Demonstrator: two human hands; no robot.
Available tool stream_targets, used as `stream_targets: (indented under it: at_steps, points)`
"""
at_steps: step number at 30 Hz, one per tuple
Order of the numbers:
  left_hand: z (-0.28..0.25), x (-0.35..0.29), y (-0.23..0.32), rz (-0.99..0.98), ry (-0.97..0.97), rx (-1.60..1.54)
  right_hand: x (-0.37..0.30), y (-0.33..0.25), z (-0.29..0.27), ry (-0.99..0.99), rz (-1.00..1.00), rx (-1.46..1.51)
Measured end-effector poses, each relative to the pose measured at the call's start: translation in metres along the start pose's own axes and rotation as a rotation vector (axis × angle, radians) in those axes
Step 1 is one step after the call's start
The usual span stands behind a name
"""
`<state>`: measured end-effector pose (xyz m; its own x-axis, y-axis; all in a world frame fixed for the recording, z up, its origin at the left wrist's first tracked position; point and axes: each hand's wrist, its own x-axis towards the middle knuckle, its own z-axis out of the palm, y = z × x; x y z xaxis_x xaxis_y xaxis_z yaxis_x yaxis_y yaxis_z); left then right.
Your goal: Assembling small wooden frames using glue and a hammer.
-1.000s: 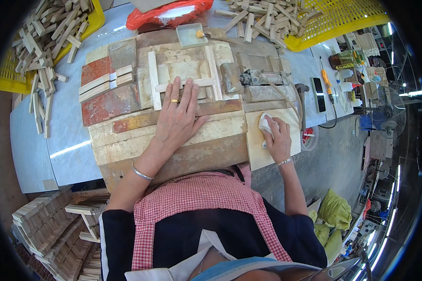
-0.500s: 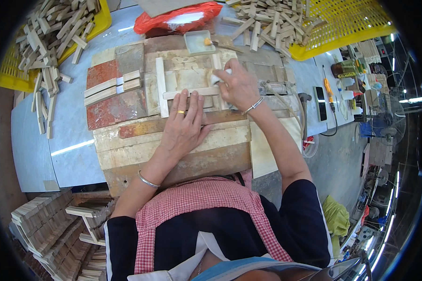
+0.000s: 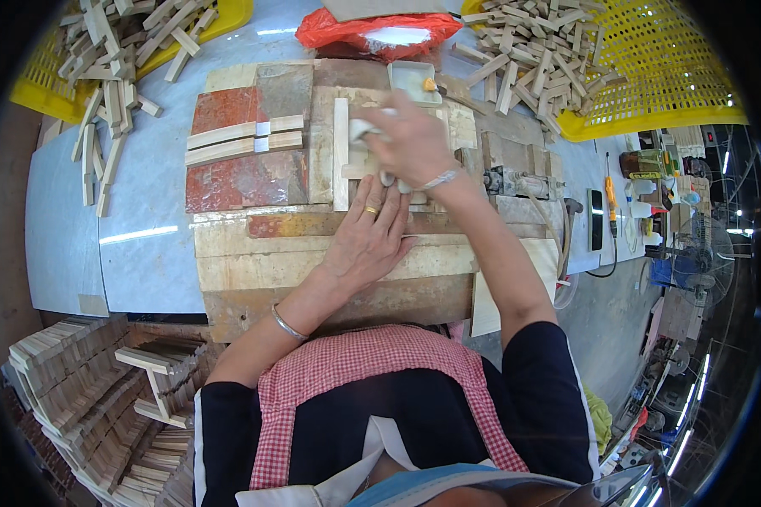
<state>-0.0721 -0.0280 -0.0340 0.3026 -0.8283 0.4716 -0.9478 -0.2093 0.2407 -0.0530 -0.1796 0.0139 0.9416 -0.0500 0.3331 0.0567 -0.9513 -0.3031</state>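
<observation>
Table (image 3: 68,245): blue-grey, reaching left and right of us.
Work board (image 3: 444,262): worn wood, at the table's near side.
Yellow baskets (image 3: 668,76): far left and far right, loose wooden pieces (image 3: 507,83) heaped at each.
Wooden frame (image 3: 341,152): on the board before us, its left upright meeting a crossbar (image 3: 358,171); our right hand hides part.
Left hand (image 3: 368,232): fingers stretched nearly straight at the crossbar's near edge, gripping nothing.
Right hand (image 3: 410,139): blurred, curled around a cloth, over the frame's right part.
Tray (image 3: 406,78): pale, shallow, just beyond that hand.
White cloth (image 3: 362,128): bunched; we cannot tell whether it touches wood.
</observation>
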Motion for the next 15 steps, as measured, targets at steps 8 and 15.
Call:
stream_targets:
  at_steps: [8,15]
  points:
    - [-0.006,0.042,-0.021,-0.054,0.023,-0.095,-0.177,0.079,-0.116,0.024,0.844,0.689]
    - [-0.013,0.074,-0.031,-0.139,0.075,-0.398,-0.261,0.067,-0.083,0.143,0.761,-0.024]
